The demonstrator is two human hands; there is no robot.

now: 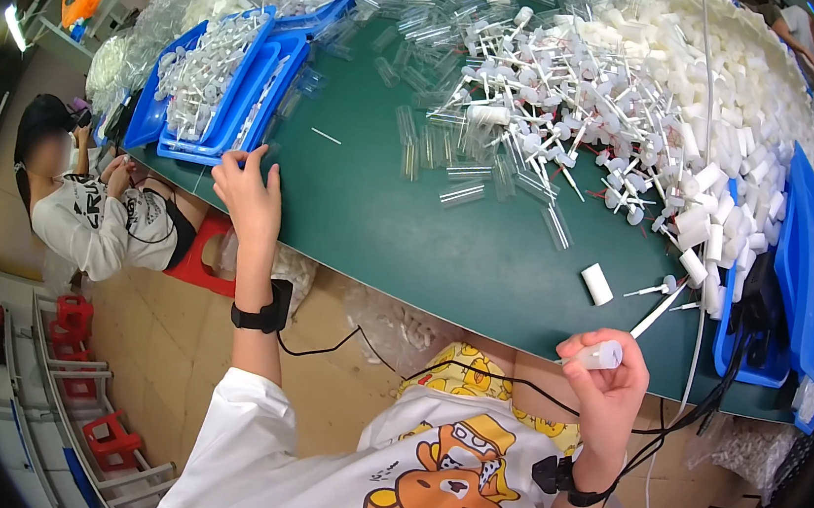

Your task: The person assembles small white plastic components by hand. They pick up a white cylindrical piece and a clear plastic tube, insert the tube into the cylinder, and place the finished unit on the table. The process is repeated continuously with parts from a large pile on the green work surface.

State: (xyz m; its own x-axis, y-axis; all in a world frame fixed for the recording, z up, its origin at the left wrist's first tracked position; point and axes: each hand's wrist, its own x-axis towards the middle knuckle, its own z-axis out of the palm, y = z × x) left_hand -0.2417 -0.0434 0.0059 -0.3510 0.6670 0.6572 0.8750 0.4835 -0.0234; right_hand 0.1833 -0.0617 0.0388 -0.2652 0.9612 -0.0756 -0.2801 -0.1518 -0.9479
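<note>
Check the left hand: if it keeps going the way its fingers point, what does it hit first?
The left hand points up the green table with fingertips at the near edge of the blue tray of clear tubes. That tray rim comes first, probably almost at once; whether they already touch is unclear.

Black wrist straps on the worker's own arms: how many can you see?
2. One black wrist strap sits on the left forearm below the left hand; the other black wrist strap is below the right hand. None seems hidden.
</note>
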